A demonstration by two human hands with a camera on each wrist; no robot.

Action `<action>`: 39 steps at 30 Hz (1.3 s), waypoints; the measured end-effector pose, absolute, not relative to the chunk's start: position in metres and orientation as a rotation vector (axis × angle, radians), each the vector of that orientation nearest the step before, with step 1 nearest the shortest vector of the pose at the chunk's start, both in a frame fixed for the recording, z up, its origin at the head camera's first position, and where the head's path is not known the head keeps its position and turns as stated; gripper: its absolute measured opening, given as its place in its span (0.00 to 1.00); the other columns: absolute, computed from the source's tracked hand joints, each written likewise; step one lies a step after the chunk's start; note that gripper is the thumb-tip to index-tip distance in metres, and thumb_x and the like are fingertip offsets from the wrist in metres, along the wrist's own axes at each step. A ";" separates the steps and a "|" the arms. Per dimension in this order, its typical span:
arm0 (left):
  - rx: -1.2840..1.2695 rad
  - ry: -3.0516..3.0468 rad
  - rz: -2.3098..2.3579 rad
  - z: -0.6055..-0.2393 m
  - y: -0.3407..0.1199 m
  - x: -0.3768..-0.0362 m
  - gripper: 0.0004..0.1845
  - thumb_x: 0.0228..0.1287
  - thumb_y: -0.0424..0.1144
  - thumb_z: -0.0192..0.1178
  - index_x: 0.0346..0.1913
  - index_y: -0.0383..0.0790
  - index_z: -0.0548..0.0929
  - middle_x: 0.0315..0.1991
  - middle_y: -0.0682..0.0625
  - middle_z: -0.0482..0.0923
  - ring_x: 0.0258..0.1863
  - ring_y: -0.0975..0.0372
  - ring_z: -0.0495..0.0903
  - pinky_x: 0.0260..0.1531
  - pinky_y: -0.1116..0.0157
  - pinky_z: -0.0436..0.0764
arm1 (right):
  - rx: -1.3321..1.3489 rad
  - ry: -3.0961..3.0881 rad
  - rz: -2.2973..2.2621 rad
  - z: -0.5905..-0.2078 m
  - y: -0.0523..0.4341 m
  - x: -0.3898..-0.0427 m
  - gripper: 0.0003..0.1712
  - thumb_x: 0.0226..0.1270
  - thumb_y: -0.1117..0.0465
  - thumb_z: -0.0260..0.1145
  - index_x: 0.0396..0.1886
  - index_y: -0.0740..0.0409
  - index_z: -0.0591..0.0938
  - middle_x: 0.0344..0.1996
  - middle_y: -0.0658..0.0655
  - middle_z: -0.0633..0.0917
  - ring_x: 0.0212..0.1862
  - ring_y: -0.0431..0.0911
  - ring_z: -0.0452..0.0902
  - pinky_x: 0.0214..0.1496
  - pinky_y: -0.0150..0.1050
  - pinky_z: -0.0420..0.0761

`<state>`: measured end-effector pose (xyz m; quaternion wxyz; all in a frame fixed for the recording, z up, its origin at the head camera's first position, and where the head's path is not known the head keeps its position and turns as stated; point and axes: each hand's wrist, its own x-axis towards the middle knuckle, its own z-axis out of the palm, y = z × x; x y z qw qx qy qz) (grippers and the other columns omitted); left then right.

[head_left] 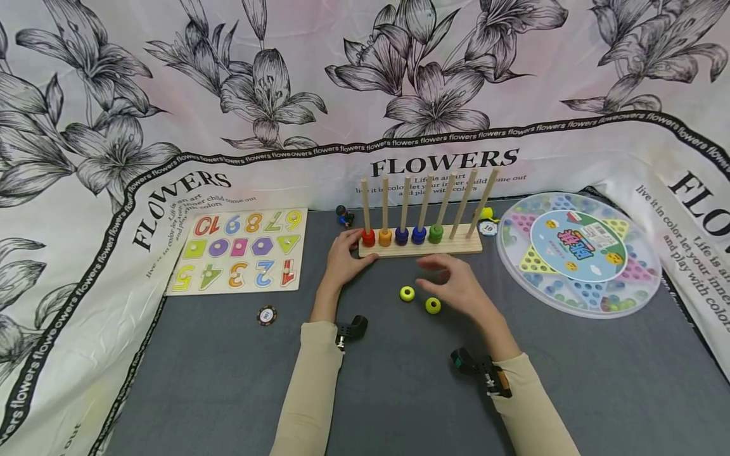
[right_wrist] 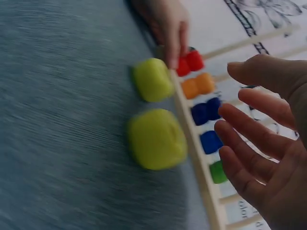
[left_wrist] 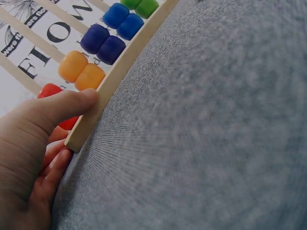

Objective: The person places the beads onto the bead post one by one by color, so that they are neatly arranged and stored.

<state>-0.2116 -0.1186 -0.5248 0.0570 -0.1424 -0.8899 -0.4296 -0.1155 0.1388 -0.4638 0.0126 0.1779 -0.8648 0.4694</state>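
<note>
Left hand point(head_left: 344, 256) pinches the peg rack point(head_left: 420, 246) at its 9 o'clock end. Right hand point(head_left: 456, 285), fingers loose and empty, hovers beside two yellow rings point(head_left: 419, 299) at 6 o'clock. Sloppy grab could roll one away.

Even bright light, soft shadows; right wrist view motion-blurred.
</note>
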 end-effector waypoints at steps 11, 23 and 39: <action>-0.430 -2.698 -1.304 -0.525 -0.119 -0.211 0.36 0.56 0.43 0.74 0.66 0.31 0.75 0.63 0.40 0.72 0.58 0.49 0.72 0.57 0.58 0.78 | 0.609 -2.795 1.412 -0.491 0.123 -0.108 0.23 0.57 0.67 0.75 0.53 0.66 0.83 0.46 0.61 0.84 0.48 0.55 0.81 0.46 0.50 0.82; -0.433 -2.700 -1.306 -0.524 -0.119 -0.211 0.36 0.56 0.44 0.74 0.66 0.32 0.75 0.64 0.40 0.71 0.58 0.49 0.72 0.56 0.58 0.77 | 0.572 -2.787 1.385 -0.495 0.117 -0.105 0.20 0.57 0.69 0.74 0.51 0.64 0.84 0.44 0.58 0.85 0.46 0.53 0.82 0.46 0.51 0.82; -0.422 -2.694 -1.327 -0.525 -0.119 -0.210 0.36 0.56 0.43 0.74 0.66 0.32 0.75 0.64 0.40 0.71 0.59 0.50 0.71 0.57 0.58 0.77 | 0.506 -2.698 1.399 -0.469 0.135 -0.117 0.19 0.61 0.67 0.72 0.53 0.65 0.83 0.46 0.61 0.85 0.47 0.56 0.82 0.46 0.54 0.82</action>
